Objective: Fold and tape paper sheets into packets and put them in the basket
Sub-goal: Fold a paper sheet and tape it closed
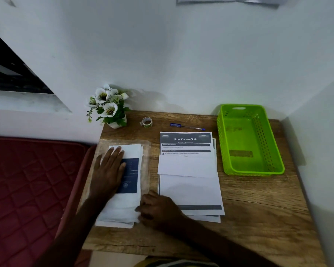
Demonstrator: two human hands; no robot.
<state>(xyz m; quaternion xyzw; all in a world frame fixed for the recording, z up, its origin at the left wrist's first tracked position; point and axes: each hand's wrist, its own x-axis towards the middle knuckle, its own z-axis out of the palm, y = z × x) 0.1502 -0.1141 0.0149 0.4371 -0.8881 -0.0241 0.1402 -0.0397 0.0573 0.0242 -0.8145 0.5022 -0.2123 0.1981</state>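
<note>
Wooden table [249,218] set against a white wall, seen from above

Left hand [109,171] lies flat on a folded paper sheet [123,205] at the table's left side; fingers straight and slightly spread, pressing down, palm on the paper. The sheet is long and narrow, white, with a dark blue printed panel [131,175] showing just right of the hand. Under it, a clear plastic sleeve [146,160] whose edges stick out at the far end and the right

Right hand [158,209] sits at the near right edge of the same folded sheet, fingers curled, tips touching the paper's edge. Whether they pinch the edge or only rest against it: cannot tell, the knuckles hide the contact

Just right of the folded sheet, a stack of paper sheets [189,189]. Top one is partly folded up over itself, so its white back covers the middle; a printed dark header reading "Store Kitchen Cloth" shows at the far end

Green basket [276,149], perforated walls, stands at the far right of the table, apart from the stack. No packets in it; a dark label shows on its floor

Tape roll [147,121] stands beyond the papers near the wall. Blue pen [187,127] lies between tape and basket. Potted white flowers [110,106] at the far left corner

Dark red quilted mattress [27,189] left of the table
</note>
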